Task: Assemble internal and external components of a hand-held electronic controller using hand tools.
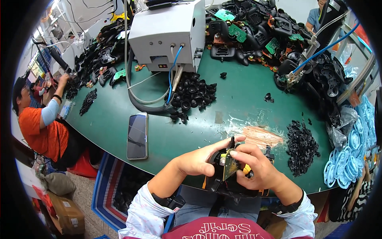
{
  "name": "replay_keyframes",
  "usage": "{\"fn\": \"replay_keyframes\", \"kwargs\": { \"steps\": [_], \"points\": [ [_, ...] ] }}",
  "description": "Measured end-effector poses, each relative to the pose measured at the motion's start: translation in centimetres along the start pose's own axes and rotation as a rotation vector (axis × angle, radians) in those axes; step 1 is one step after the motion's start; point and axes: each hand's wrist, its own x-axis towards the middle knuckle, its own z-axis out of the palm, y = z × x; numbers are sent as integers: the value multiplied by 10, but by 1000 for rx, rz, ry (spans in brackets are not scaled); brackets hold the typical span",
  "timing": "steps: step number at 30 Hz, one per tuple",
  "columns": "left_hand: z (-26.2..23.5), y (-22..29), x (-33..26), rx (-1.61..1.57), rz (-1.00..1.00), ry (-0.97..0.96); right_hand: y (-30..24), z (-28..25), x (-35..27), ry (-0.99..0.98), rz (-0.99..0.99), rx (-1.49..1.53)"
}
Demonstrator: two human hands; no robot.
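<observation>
At the table's near edge, my left hand (197, 160) is wrapped round a black game controller shell (215, 184), its thumb bent over the side. My right hand (258, 164) pinches a green circuit board (229, 169), which stands tilted up out of the shell between both hands. Yellow and black parts show beside the board, partly covered by my fingers. How the board is joined to the shell is hidden. Just beyond my hands lies a worn, wood-coloured patch (260, 137) of the green table (175, 135).
A phone (137, 136) lies left of my arms. Beyond stands a grey machine box (167, 34) with hoses, beside black thumbstick caps (193, 93). Small black parts (301, 147) and light-blue rings (345, 159) are at right. Controllers (258, 30) pile up behind. A person in orange (41, 127) sits left.
</observation>
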Motion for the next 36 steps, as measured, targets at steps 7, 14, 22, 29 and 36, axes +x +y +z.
{"fn": "replay_keyframes", "kwargs": {
  "steps": [7,14,22,29,36],
  "points": [
    [1,0,-5,-29,-61,184,2,-5,-9,13,31,-101],
    [-51,6,-21,-240,360,359,6,-16,-27,71,187,-157],
    [-8,33,-26,1392,430,945,1,-16,-42,85,224,-193],
    [55,-20,-27,1351,-109,736,-2,-14,-45,213,224,-231],
    [63,-32,-20,408,-67,674,-25,-17,-22,346,152,-224]
  ]
}}
